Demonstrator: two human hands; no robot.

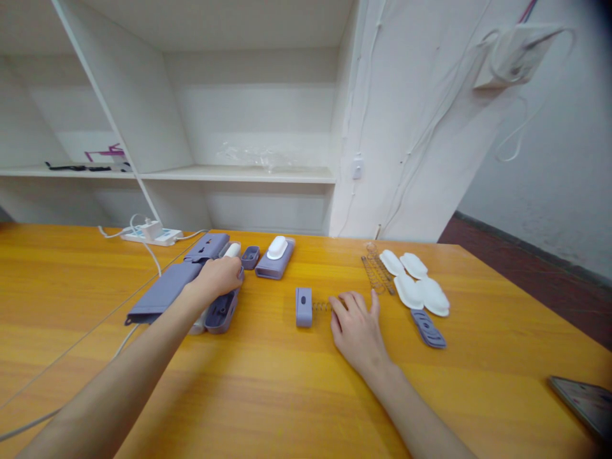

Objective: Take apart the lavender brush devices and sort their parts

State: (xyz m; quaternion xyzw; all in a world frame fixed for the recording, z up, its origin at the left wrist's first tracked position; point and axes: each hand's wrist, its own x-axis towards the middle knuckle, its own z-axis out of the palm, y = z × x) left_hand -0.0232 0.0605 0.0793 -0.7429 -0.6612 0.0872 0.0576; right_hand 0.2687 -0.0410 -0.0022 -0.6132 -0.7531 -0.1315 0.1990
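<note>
Holds a white cylinder (233, 250) in the left hand (217, 277), knuckles up, fingers wrapped round its middle. Shows both ends past the hand, with the long axis slanted: near end toward the left, far end pointing away and to the right. Has an open purple shell (222, 311) just beside the cylinder on the same slant, under the fingers.

Rests the right hand (356, 325) flat on the wooden table (287, 395), palm down, fingers spread, grasping nothing. Points the fingertips at a small spring (321, 306) lying crosswise, left to right, its left end at a small purple block (303, 306). Cannot tell whether fingertip and spring touch.

Has beyond the left hand two flat purple covers (165, 293), a small purple cap (250, 257) and a purple body with a white pad (276, 258). Has right of the right hand a ridged purple strip (429, 328), white oval pads (415, 280) and loose springs (377, 274).
</note>
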